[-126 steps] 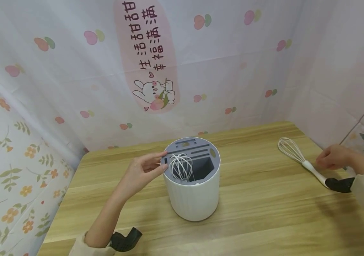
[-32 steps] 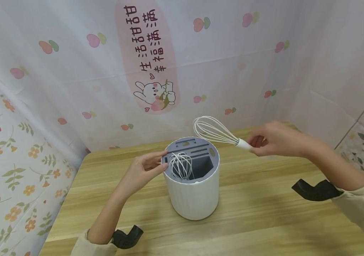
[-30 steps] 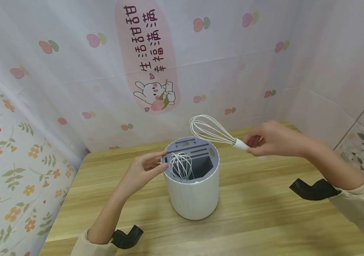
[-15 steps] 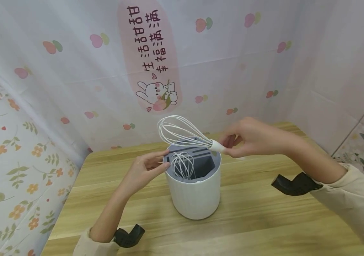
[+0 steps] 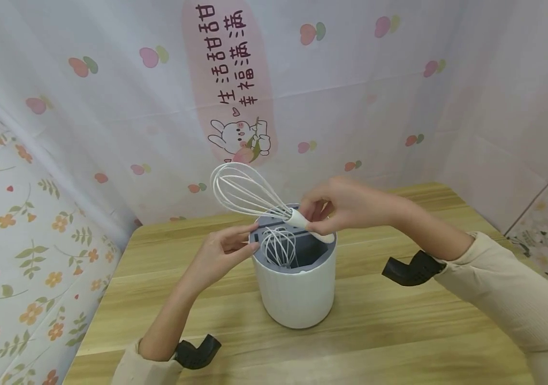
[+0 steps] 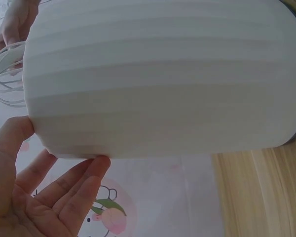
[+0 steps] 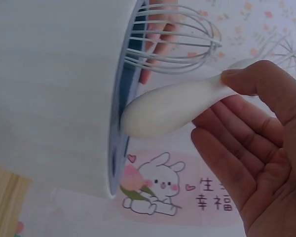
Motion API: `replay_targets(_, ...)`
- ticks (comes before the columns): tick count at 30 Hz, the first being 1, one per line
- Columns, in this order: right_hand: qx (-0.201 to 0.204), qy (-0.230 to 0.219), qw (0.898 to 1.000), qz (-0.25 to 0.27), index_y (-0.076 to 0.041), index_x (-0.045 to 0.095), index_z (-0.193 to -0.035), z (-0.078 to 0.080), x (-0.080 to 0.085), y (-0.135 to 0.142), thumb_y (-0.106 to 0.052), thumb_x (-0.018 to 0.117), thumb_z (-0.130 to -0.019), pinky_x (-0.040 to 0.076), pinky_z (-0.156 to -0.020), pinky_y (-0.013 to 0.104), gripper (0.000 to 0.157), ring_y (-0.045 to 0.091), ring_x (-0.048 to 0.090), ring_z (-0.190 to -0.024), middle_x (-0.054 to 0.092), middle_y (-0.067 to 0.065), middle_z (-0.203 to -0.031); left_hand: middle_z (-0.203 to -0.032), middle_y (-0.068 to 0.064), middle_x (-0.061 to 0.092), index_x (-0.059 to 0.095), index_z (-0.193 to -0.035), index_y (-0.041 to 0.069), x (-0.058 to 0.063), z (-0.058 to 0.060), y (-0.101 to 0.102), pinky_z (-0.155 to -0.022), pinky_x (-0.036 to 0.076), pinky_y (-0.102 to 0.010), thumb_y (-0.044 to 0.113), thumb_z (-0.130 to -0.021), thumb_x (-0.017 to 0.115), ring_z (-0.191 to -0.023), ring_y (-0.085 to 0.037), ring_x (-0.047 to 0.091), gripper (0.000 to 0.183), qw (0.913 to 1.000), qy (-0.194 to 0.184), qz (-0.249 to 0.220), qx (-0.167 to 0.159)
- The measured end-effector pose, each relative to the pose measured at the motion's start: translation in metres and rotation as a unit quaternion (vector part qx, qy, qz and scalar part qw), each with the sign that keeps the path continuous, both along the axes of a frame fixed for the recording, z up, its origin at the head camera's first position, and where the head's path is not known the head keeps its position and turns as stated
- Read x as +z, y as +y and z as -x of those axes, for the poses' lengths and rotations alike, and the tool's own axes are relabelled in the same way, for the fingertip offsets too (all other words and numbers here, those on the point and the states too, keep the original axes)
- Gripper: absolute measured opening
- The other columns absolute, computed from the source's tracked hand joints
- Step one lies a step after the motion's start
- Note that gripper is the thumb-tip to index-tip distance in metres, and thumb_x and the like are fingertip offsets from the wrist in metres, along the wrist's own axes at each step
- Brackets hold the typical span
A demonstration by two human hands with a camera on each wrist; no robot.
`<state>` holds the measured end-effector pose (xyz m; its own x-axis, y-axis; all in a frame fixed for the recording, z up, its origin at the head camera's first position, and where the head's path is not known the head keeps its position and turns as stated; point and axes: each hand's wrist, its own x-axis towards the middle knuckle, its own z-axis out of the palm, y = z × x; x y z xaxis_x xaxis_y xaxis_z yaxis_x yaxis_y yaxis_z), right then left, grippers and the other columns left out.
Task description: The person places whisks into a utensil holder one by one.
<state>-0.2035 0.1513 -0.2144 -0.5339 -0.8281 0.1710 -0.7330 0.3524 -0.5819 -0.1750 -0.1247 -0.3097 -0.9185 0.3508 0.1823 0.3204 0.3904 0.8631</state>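
My right hand (image 5: 343,206) pinches a white whisk (image 5: 297,218) by its handle, over a white round utensil holder (image 5: 298,299). The whisk's wires point up and left; in the right wrist view its rounded handle end (image 7: 153,113) is right at the holder's rim. A second whisk (image 5: 279,247) stands in the holder's left part, wires up, handle hidden inside. My left hand (image 5: 216,255) touches the holder's left rim with thumb and fingertips. In the left wrist view these fingers (image 6: 81,190) lie nearly straight against the outer wall.
The holder's grey top insert (image 5: 266,220) has narrow slots and a large dark opening at the front right. A wood-grain table (image 5: 197,315) lies underneath. Behind it hangs a printed curtain (image 5: 365,117), with floral fabric (image 5: 28,267) at the left.
My right hand has picked the whisk up from the table's right side and carried it left over the holder, handle end now lower. My left hand has stayed at the rim.
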Motion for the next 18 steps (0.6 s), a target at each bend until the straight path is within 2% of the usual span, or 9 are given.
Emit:
replay_targets(7, 0.015, -0.069, 0.997, 0.026, -0.006, 0.067, -0.091, 0.011, -0.007, -0.004, -0.004, 0.068, -0.079, 0.053, -0.070, 0.030, 0.012, 0.013, 0.064, -0.076, 0.064, 0.001, -0.086, -0.115, -0.011, 0.061, 0.059, -0.124, 0.013, -0.001, 0.000, 0.000, -0.082, 0.050, -0.036, 0.024, -0.085, 0.067, -0.099, -0.022, 0.062, 0.042, 1.0000, 0.000, -0.003, -0.003)
replay_targets(13, 0.035, -0.114, 0.993, -0.015, -0.006, 0.066, -0.087, 0.017, -0.011, -0.004, -0.003, 0.067, -0.079, 0.053, -0.070, 0.030, 0.009, 0.014, 0.066, -0.078, 0.063, 0.002, -0.085, -0.114, -0.014, 0.061, 0.059, -0.124, 0.010, -0.001, 0.002, 0.000, -0.082, 0.050, -0.036, 0.022, -0.085, 0.066, -0.099, -0.023, 0.062, 0.042, 0.9999, 0.000, -0.009, -0.010)
replay_targets(18, 0.048, -0.124, 0.989, -0.061, -0.004, 0.064, -0.088, 0.021, -0.009, -0.007, -0.004, 0.068, -0.078, 0.053, -0.070, 0.029, 0.011, 0.014, 0.066, -0.078, 0.064, 0.001, -0.084, -0.114, -0.013, 0.062, 0.059, -0.124, 0.010, -0.001, 0.002, 0.000, -0.082, 0.050, -0.036, 0.022, -0.085, 0.066, -0.098, -0.023, 0.062, 0.041, 0.9999, -0.001, -0.010, -0.009)
